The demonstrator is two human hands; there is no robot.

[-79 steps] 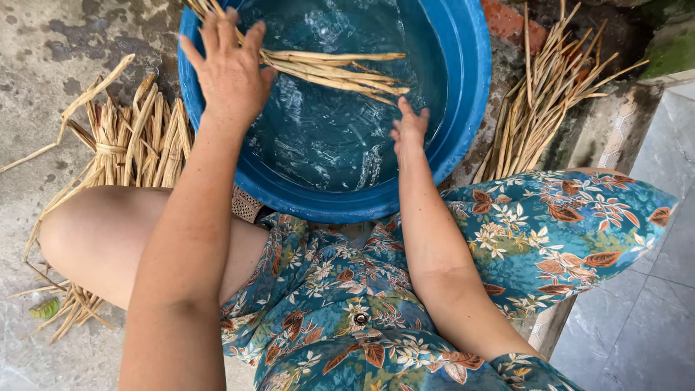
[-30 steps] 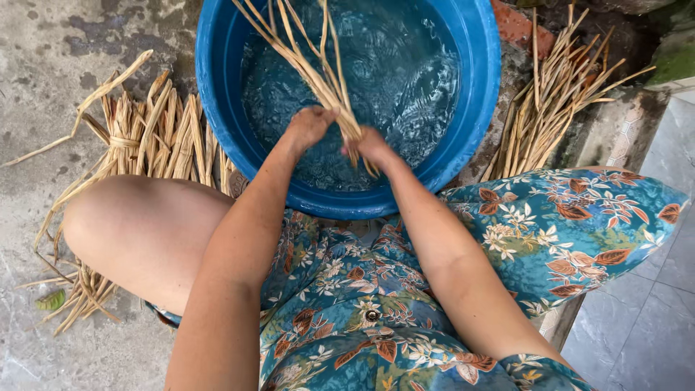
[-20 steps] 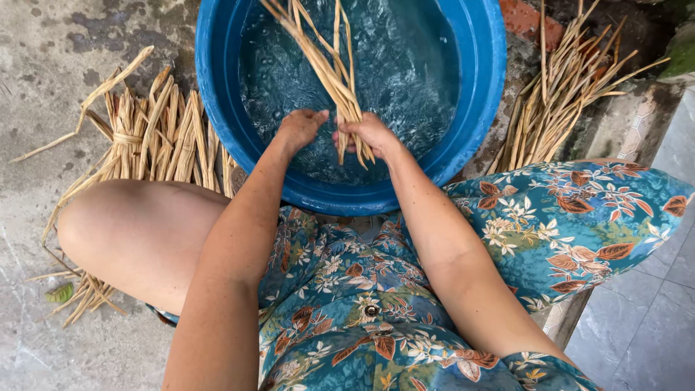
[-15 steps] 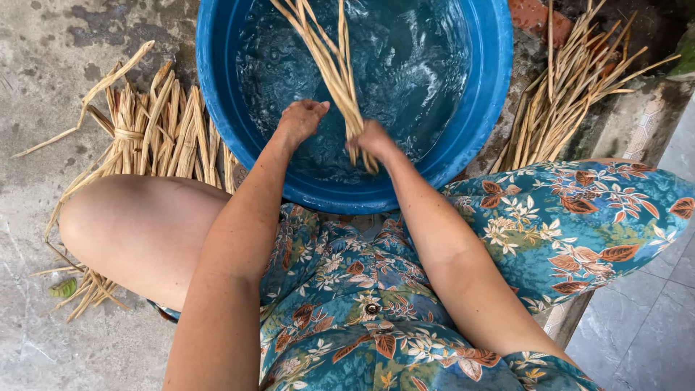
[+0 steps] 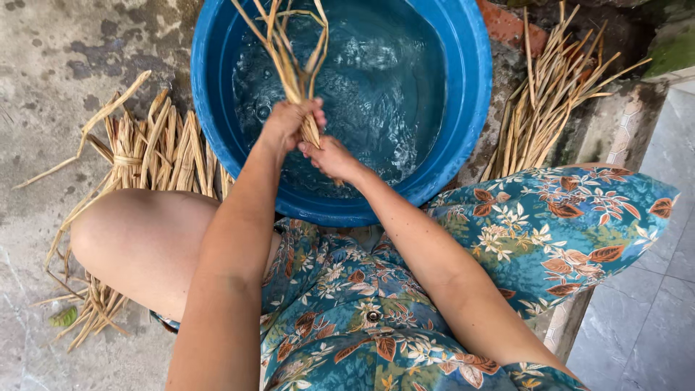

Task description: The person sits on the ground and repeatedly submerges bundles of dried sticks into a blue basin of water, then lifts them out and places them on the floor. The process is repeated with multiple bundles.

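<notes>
- Filling the top of the view, the round blue plastic basin of water stands where it did a moment ago.
- The bunch of pale wet reed strips now rises steeper above the water.
- Both the left hand and the right hand are closed tight on its lower end.
- No package, label or sign is visible.

The top edge cuts off the reed bundle and basin.

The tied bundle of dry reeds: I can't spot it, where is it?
The tied bundle of dry reeds lies on the concrete floor, left of the blue basin.
</notes>
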